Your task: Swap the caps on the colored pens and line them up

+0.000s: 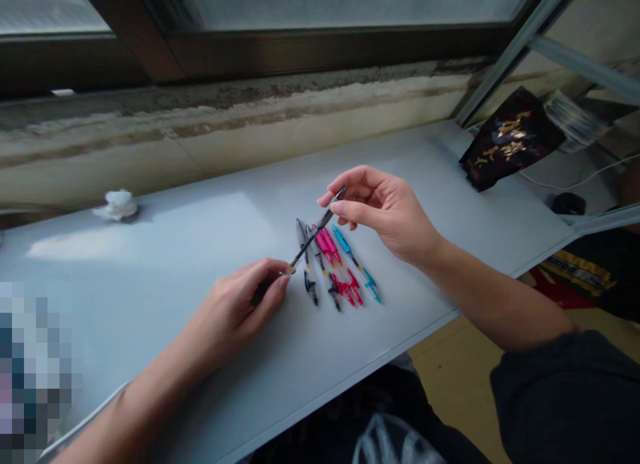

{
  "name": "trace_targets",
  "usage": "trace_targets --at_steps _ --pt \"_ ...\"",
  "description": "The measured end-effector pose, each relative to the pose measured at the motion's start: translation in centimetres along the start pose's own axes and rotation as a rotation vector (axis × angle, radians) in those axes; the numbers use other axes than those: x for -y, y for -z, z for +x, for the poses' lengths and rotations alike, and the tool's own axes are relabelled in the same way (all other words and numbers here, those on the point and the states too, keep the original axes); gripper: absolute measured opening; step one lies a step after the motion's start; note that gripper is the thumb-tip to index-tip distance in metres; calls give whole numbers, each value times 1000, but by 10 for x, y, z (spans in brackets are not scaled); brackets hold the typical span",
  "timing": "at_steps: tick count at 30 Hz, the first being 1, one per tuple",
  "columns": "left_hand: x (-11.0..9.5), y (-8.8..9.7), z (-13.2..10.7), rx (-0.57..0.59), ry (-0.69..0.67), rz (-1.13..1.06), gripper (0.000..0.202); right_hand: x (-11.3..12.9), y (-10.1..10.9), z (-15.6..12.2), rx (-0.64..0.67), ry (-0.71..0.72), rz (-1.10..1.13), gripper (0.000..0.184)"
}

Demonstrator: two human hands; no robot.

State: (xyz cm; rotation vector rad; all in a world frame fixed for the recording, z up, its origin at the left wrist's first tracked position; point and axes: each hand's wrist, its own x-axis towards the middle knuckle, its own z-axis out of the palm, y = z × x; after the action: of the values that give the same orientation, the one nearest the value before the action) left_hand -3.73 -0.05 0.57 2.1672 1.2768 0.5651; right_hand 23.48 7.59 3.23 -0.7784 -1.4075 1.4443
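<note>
A slim black pen [316, 232] is held slanted between 2 hands, above the pale grey board [150, 297] and clear of the pieces laid out on it. Its upper end is pinched by the right hand [380, 214], nearly closed, at the fingertips [334, 207], with the other fingers loosely curled. Its lower, pale-tipped end is gripped by the left hand [235, 311], curled almost shut, at the fingertips [283, 282]. A small dark object [260, 292] is seen against that hand, but whether it is held or what it is cannot be told.

Directly below the grip, a close group of pen parts is spread out: a grey and black pen barrel [301, 237], magenta pieces [326, 245], a cyan piece [344, 243], red pieces [346, 289] and short black pieces [311, 287]. Well to the left of the left hand, a crumpled white tissue [117, 205] is lying on the board. Beyond the right hand, a black bag printed in gold [511, 139] is placed at the far corner, and a dark sleeve [565, 397] is seen below that forearm.
</note>
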Motion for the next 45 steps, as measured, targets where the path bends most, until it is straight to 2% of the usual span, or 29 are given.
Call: trace_targets --at_steps 8,12,16,19,23,26,28,31,33,34,36,39,41,42,43,45 --pt "5 -1 -1 -9 -16 -10 30 -7 5 7 -35 -3 -3 30" --pt "3 0 -1 -19 -8 -15 31 -11 1 6 61 -34 46 27" --pt "1 -1 -1 -57 31 27 35 -17 -2 4 224 -134 104 26" --pt "2 -2 -2 -84 38 51 36 -20 -2 4 268 -167 98 27" --pt "3 -2 -2 -113 23 57 34 -19 -1 4 236 -175 -31 41" --pt "3 -2 -1 -123 11 62 33 -17 3 6 276 -200 -198 53" --pt "4 -1 -1 -135 29 67 34 -13 7 8 314 -182 -227 46" --pt "6 0 -1 -159 51 74 36 -6 11 9 366 -75 -239 50" --pt "6 0 -2 -157 51 87 38 -3 11 7 405 -41 -329 29" --pt "5 1 -2 -153 48 94 39 -2 11 6 418 -42 -380 30" --pt "4 1 -1 -145 47 97 39 -2 11 5 424 -66 -459 49" --pt "3 2 0 -159 56 81 39 -3 14 5 375 -54 -441 39" --pt "3 2 0 -162 69 74 39 -2 16 5 381 -6 -373 65" --pt "3 2 0 -159 65 73 38 -2 17 5 408 21 -355 68" --pt "2 2 0 -150 56 72 38 0 16 4 438 44 -364 59" --pt "2 2 0 -139 16 67 36 3 15 2 463 67 -465 21"
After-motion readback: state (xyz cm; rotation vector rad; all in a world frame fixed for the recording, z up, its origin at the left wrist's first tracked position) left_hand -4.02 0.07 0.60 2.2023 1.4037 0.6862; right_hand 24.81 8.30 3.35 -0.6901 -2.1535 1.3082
